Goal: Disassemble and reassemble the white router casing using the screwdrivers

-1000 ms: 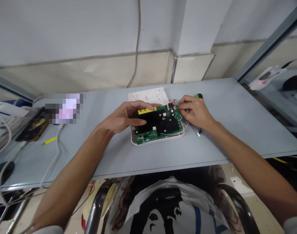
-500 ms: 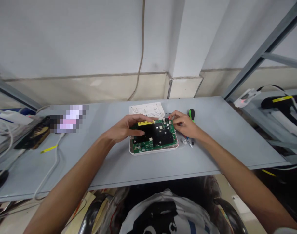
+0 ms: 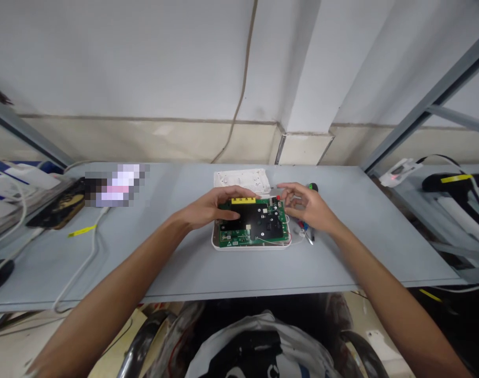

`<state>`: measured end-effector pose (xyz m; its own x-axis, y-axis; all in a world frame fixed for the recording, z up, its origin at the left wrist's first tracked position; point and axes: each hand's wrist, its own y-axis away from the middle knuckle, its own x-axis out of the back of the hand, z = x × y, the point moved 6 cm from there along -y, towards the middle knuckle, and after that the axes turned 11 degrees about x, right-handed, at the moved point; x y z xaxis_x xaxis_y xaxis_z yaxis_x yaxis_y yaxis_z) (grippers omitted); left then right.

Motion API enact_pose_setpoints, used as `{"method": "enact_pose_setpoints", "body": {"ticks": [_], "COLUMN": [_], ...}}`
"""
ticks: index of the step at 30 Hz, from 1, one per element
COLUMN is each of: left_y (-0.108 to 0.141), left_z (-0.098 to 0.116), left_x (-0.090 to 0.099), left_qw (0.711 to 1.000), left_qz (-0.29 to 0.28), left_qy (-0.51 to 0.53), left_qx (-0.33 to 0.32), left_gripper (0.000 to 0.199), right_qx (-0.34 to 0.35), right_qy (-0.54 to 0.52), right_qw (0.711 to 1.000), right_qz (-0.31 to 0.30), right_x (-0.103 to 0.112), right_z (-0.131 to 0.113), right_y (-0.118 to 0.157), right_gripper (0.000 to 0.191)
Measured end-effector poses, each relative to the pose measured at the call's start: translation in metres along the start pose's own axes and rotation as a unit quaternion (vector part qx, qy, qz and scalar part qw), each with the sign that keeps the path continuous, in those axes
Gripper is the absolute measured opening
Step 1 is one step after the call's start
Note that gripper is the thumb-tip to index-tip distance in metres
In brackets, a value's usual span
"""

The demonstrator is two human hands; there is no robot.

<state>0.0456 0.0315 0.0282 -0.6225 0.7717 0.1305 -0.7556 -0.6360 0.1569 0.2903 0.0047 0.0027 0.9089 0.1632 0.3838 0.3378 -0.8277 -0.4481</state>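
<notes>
Left hand [image 3: 213, 206] open, fingers lying on the upper-left part of a green circuit board [image 3: 239, 239], not clenched, nothing grasped. Right hand [image 3: 307, 205] also released, fingers spread, hovering just off the board's upper-right corner, holding nothing. Board sits in a white plastic casing tray [image 3: 251, 248], mid-counter, with a black plate [image 3: 258, 220] covering most of its top and a yellow label [image 3: 243, 200] along the plate's far edge. Thin white wire [image 3: 273, 242] runs along the board's near side. White perforated cover [image 3: 241, 179] lies flat just behind the tray. Black-and-green screwdriver handle [image 3: 312, 187] near the right hand; small tools with red and blue parts [image 3: 305, 229] right of the tray. Grey counter [image 3: 164, 278] carries everything.
</notes>
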Motion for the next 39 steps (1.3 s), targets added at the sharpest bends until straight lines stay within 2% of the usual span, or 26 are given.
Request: {"method": "enact_pose_setpoints", "body": {"ticks": [2,4,10,13,16,19,21,23,26,28,30,34,39], "left_y": [0.001,0.002,-0.002,-0.003,-0.003,0.0,0.005,0.009,0.014,0.017,0.02,0.024,0.025], "left_z": [0.001,0.0,-0.007,-0.006,-0.004,0.002,0.009,0.014,0.014,0.011,0.009,0.007,0.003], "left_x": [0.001,0.002,0.003,0.002,-0.003,-0.003,0.001,0.005,0.004,0.002,0.002,0.001,0.004], "left_qw": [1.0,0.999,0.997,0.993,0.985,0.965,0.939,0.92,0.915,0.915,0.919,0.922,0.918], "left_qz": [0.009,0.026,0.061,0.069,0.059,0.093,0.14,0.155,0.093,0.042,0.015,-0.021,-0.034], "left_qy": [-0.009,-0.018,-0.045,-0.097,-0.153,-0.235,-0.297,-0.342,-0.381,-0.393,-0.39,-0.385,-0.393], "left_qx": [0.0,0.007,0.021,-0.012,-0.045,-0.077,-0.101,-0.111,-0.099,-0.082,-0.064,-0.049,-0.028], "left_gripper": [0.05,0.051,0.043,0.034,0.031,0.026,0.022,0.024,0.038,0.055,0.071,0.094,0.105], "right_qx": [0.037,0.078,0.134,0.158,0.202,0.217,0.206,0.19,0.177,0.174,0.169,0.159,0.135], "right_qy": [0.023,0.053,0.185,0.233,0.248,0.27,0.284,0.297,0.315,0.317,0.309,0.295,0.266], "right_qw": [0.999,0.996,0.973,0.959,0.947,0.938,0.937,0.935,0.931,0.931,0.935,0.942,0.954], "right_qz": [-0.005,-0.004,0.021,0.04,0.032,0.023,0.001,-0.027,-0.047,-0.043,-0.038,-0.032,-0.041], "right_x": [0.001,-0.002,-0.017,-0.025,-0.032,-0.036,-0.039,-0.042,-0.045,-0.046,-0.047,-0.049,-0.045], "right_z": [-0.012,-0.02,-0.02,-0.021,-0.03,-0.034,-0.032,-0.027,-0.022,-0.021,-0.021,-0.021,-0.024], "right_y": [0.002,0.003,0.004,0.005,0.005,0.006,0.007,0.008,0.009,0.009,0.01,0.009,0.008], "right_gripper": [0.029,0.021,0.013,0.009,0.005,0.008,0.009,0.01,0.013,0.014,0.013,0.012,0.014]}}
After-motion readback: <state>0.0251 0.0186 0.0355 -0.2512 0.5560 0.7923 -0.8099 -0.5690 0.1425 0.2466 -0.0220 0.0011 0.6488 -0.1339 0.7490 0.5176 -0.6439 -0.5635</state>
